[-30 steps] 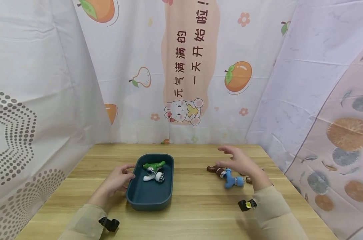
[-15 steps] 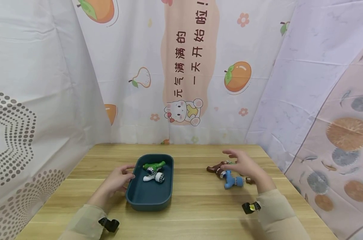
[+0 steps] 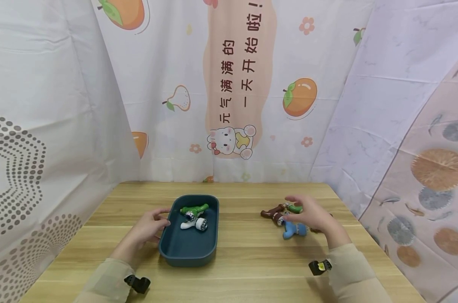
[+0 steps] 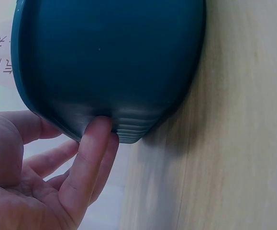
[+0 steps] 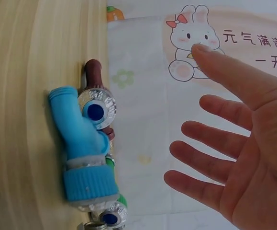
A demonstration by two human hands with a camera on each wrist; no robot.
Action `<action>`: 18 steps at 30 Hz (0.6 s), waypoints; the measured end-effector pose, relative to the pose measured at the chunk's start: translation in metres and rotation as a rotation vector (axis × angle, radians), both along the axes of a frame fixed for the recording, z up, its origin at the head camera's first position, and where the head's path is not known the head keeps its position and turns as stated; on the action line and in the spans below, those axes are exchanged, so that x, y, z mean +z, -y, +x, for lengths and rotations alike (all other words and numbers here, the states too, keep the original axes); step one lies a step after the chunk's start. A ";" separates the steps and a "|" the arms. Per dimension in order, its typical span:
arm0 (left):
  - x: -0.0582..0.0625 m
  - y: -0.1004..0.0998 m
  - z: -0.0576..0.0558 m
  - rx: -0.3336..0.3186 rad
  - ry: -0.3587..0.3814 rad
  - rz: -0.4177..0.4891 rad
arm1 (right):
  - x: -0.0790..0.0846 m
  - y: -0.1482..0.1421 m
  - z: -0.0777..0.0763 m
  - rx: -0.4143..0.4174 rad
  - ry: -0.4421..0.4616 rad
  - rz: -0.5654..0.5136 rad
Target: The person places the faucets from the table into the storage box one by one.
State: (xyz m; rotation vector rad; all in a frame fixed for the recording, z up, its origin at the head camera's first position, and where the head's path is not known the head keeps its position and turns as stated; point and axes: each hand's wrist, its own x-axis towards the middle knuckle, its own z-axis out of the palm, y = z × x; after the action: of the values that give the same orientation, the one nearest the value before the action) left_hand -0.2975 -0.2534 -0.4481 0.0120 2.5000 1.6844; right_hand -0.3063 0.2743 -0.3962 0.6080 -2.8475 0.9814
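Note:
My left hand (image 3: 149, 227) touches the left side of a dark teal plastic bin (image 3: 189, 248); in the left wrist view its fingers (image 4: 93, 153) lie against the outer wall. Inside the bin are a green tap-like piece (image 3: 200, 208) and a white one (image 3: 200, 224) with a ribbed, shiny end. Over a small pile at the right hovers my right hand (image 3: 310, 215), fingers spread and nothing held. A blue tap-like piece (image 5: 73, 124) with a ribbed collar, a brown one (image 3: 268, 213) and a green one (image 3: 296, 208) lie beneath or beside it. The hand partly hides the pile.
The pieces and the bin stand on a wooden table (image 3: 244, 261). Printed white curtains (image 3: 168, 139) hang behind the table and along both sides. A black wrist camera (image 3: 319, 267) sits on the right sleeve, another camera (image 3: 138, 284) on the left.
My right hand has moved right and slightly toward me, lower over the pile, uncovering more of the brown and green pieces. My left hand and the bin have stayed put.

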 end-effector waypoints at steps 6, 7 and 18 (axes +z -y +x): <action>0.000 0.000 0.000 -0.003 -0.001 -0.004 | -0.006 -0.006 0.000 -0.024 0.015 0.037; 0.000 0.000 0.000 -0.002 -0.003 -0.008 | -0.007 -0.007 0.000 -0.026 0.016 0.036; 0.000 0.000 0.001 0.000 -0.001 -0.007 | -0.019 -0.019 0.003 -0.047 0.085 0.012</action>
State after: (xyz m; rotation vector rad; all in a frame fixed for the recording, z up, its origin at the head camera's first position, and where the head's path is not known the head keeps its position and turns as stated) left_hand -0.2970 -0.2530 -0.4480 0.0120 2.5066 1.6760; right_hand -0.3037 0.2931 -0.4154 0.5104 -2.9284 1.0072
